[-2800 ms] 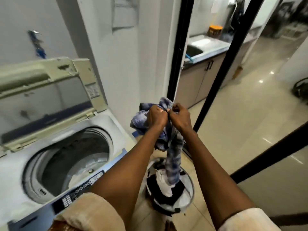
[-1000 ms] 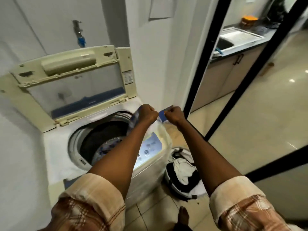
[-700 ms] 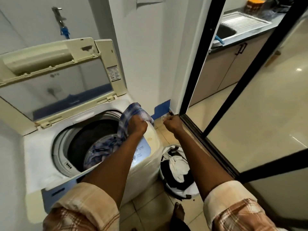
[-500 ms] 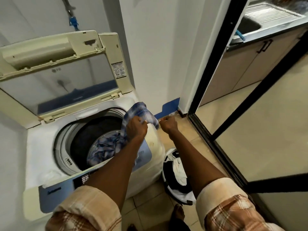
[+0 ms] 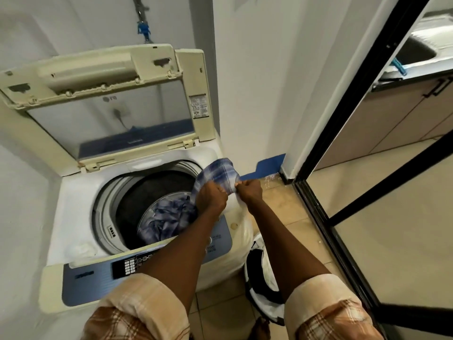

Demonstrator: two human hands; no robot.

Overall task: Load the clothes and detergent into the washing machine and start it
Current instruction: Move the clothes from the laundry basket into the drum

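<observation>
A cream top-loading washing machine [image 5: 73, 217] stands with its lid [image 5: 110, 99] raised against the wall. A blue plaid shirt [image 5: 215, 174] drapes over the drum's right rim, and most of it lies inside the drum [image 5: 166, 219]. My left hand [image 5: 212, 198] grips the shirt at the rim. My right hand [image 5: 250, 192] pinches the same cloth just to the right. Its blue control panel [image 5: 98, 276] faces me at the front. A white laundry basket [image 5: 263, 280] with dark and white clothes sits on the floor, partly hidden by my right arm.
White walls close in behind and to the left of the machine. A black-framed glass sliding door [image 5: 326, 182] runs along the right, with a kitchen counter and sink [image 5: 416, 55] beyond it. Blue tape [image 5: 267, 165] marks the wall base. Tan floor tiles [image 5: 282, 212] lie between machine and door.
The shirt has gone from above the basket to over the machine, and most of it now lies in the drum. My right hand has come back to pinch the cloth beside the left.
</observation>
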